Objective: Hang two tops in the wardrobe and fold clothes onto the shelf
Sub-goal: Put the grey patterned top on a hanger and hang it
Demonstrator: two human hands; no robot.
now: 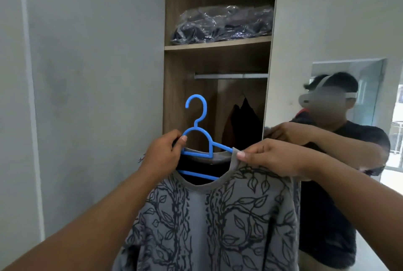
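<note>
A grey top with a dark leaf-and-vine print hangs in front of me on a blue plastic hanger. The hanger's hook points up, below the metal rail of the open wardrobe. My left hand grips the hanger's left shoulder together with the top's collar. My right hand pinches the collar and right shoulder of the top over the hanger's right arm. The hanger's lower bar shows through the neck opening.
Dark garments hang deeper inside the wardrobe. A wooden shelf above the rail carries dark clothes in a clear plastic bag. The right door holds a mirror that reflects a person. The left door stands open.
</note>
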